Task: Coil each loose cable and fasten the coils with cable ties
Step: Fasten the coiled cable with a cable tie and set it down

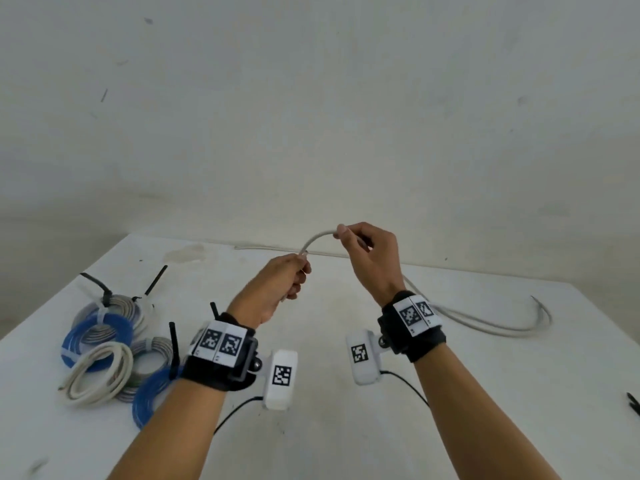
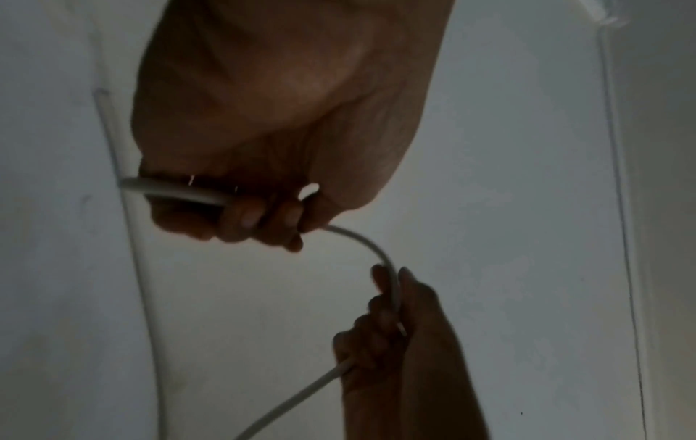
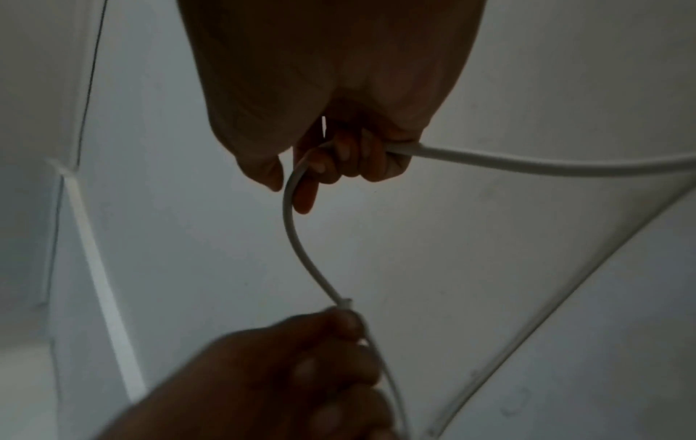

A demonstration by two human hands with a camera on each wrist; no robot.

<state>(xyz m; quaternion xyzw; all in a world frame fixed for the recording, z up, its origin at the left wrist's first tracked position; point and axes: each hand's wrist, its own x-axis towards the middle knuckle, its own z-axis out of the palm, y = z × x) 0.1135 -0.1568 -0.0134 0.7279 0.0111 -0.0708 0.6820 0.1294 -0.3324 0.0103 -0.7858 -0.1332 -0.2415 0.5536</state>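
From the head view, my left hand (image 1: 282, 284) and my right hand (image 1: 372, 256) are raised above the white tabletop (image 1: 346, 427), each closed around the same grey cable (image 1: 317, 238), which arches between them; the rest of that cable (image 1: 491, 325) trails behind my right wrist and lies in a long loop on the right of the tabletop; at the left sits a heap of coiled cables (image 1: 110, 348), blue, grey and white, bound with black cable ties (image 1: 104, 289); a dark tool (image 1: 633, 405) shows at the right edge. My left wrist view alone shows my fingers (image 2: 244, 217) curled round the cable (image 2: 177, 190), a short end sticking out beyond them. My right wrist view alone shows the cable (image 3: 290, 214) passing through my curled fingers (image 3: 339, 160) and leaving to the right.
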